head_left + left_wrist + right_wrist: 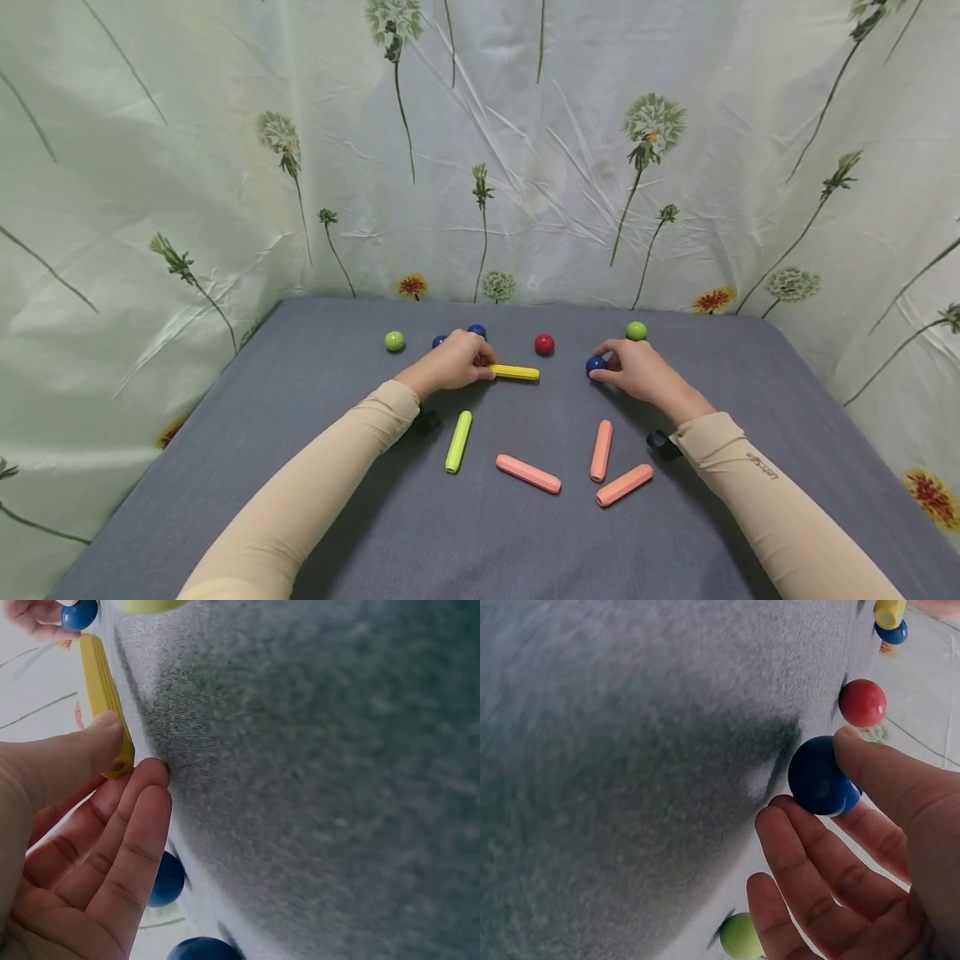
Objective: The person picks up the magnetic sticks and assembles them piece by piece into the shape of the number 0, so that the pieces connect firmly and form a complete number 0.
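Observation:
A ridged yellow stick (516,372) is pinched at its left end between the thumb and fingers of my left hand (456,362). In the left wrist view the thumb lies over the near end of the yellow stick (103,697). My right hand (642,369) holds a glossy blue ball (596,365) between thumb and fingers. The right wrist view shows that blue ball (819,776) at the fingertips, close above the cloth. Two more blue balls, one of them (477,331) farther back, sit just behind my left hand, partly hidden by it.
A red ball (544,344) lies between the hands. Green balls stand at the back left (393,341) and behind my right hand (636,331). Nearer are a lime stick (458,442) and salmon sticks (528,473) on the grey cloth (360,533). A flowered curtain (525,167) hangs behind.

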Motion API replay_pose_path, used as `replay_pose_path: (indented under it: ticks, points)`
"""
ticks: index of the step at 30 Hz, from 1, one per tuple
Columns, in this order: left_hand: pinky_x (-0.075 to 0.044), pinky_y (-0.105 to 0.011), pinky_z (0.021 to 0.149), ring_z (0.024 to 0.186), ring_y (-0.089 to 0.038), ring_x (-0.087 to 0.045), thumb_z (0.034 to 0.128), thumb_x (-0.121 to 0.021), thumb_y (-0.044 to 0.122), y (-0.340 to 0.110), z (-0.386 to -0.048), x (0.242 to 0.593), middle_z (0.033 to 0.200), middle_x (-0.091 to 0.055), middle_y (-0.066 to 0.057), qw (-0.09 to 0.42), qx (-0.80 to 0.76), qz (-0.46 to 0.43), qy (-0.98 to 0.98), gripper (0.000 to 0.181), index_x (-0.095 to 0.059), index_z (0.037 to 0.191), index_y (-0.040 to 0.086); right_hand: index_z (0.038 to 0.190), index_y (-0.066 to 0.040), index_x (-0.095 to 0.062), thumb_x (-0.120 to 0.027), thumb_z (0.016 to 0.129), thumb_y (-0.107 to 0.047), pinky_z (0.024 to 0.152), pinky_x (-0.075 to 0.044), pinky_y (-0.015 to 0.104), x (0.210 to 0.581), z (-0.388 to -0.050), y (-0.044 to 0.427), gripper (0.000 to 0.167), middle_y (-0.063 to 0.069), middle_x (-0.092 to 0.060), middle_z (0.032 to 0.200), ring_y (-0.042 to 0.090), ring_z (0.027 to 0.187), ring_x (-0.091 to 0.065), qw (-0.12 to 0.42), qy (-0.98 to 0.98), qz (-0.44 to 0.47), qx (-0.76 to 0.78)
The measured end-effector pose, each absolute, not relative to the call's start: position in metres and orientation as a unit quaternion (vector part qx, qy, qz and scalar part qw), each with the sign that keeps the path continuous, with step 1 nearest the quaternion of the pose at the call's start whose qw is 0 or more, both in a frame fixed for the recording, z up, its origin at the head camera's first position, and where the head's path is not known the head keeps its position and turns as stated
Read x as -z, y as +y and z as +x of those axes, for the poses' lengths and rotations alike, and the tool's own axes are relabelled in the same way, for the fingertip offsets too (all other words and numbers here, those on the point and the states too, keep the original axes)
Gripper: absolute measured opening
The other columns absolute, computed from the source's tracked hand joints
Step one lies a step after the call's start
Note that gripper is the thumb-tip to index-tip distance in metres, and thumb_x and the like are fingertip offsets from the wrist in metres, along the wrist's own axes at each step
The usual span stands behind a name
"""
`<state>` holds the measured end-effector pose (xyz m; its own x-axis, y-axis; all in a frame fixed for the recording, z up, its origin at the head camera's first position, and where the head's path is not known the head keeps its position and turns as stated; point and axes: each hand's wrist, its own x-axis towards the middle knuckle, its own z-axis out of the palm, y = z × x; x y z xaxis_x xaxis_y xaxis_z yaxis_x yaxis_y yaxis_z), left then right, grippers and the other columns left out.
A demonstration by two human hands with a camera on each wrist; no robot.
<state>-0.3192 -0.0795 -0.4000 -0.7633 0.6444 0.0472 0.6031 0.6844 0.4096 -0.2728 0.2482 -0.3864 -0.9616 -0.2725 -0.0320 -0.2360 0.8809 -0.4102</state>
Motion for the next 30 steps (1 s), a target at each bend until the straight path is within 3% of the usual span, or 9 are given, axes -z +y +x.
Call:
replay_pose_path:
  ticks: [13, 30]
  points:
    - [-0.060, -0.034, 0.085, 0.092, -0.017, -0.072, 0.0985, -0.080, 0.016, -0.065, -0.325, 0.400, 0.103, -0.081, -0.006, 0.033, -0.194, 0.334, 0.922, 0.016, -0.083, 0.112, 0.009, 0.129, 0.003, -0.070, -0.078, 0.100, -0.021, 0.076, -0.059, 0.039, 0.384, -0.271, 0.235, 0.038, 0.016, -0.076, 0.103, 0.021, 0.085, -0.068, 0.070, 0.962, -0.156, 0.212]
    - [-0.060, -0.035, 0.085, 0.090, -0.016, -0.071, 0.0991, -0.080, 0.018, -0.053, -0.328, 0.399, 0.102, -0.081, -0.005, 0.029, -0.190, 0.332, 0.923, 0.014, -0.084, 0.110, 0.009, 0.125, -0.001, -0.073, -0.080, 0.099, -0.023, 0.074, -0.057, 0.035, 0.388, -0.277, 0.224, 0.034, 0.010, -0.077, 0.097, 0.015, 0.080, -0.066, 0.065, 0.958, -0.187, 0.210]
